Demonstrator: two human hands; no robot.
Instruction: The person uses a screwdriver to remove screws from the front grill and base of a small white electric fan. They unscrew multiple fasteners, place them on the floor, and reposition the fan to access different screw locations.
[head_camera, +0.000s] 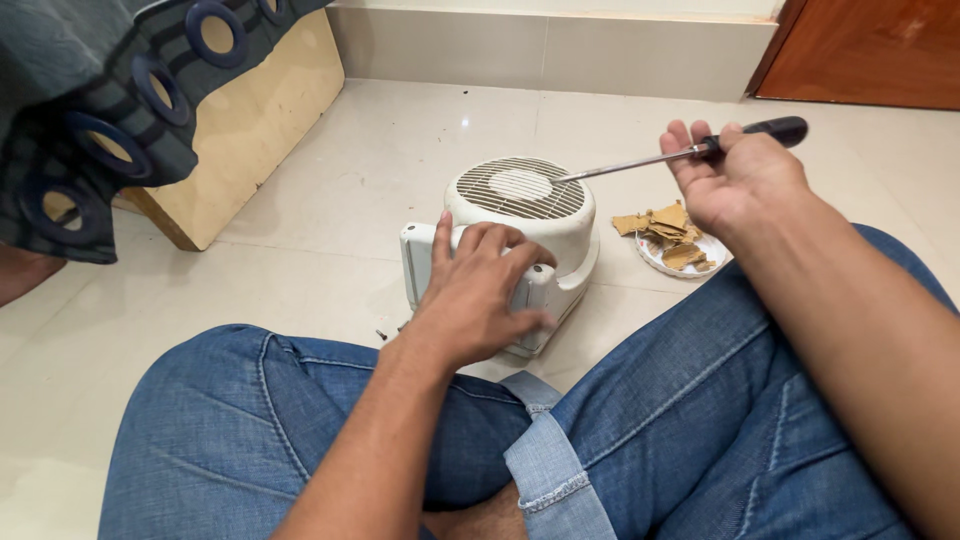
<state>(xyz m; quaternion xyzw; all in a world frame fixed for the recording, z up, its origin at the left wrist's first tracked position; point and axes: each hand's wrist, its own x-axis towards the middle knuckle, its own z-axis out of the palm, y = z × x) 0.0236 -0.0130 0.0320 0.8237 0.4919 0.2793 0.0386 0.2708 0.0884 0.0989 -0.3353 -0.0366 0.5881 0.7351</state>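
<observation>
A small white fan heater (520, 215) with a round grille on top stands on the tiled floor between my knees. My left hand (478, 290) rests on its near side, fingers spread over the casing. Off to the right, my right hand (735, 175) is closed around the black handle of a long screwdriver (640, 162). Its metal shaft points left, and the tip reaches the rim of the grille. Two or three small dark screws (390, 330) lie on the floor to the left of the heater.
A white plate (658, 255) with torn brown cardboard pieces sits right of the heater. A wooden board (250, 120) leans at the left with a dark eyelet curtain (100, 120) draped over it. A wooden door (870, 50) stands at the back right.
</observation>
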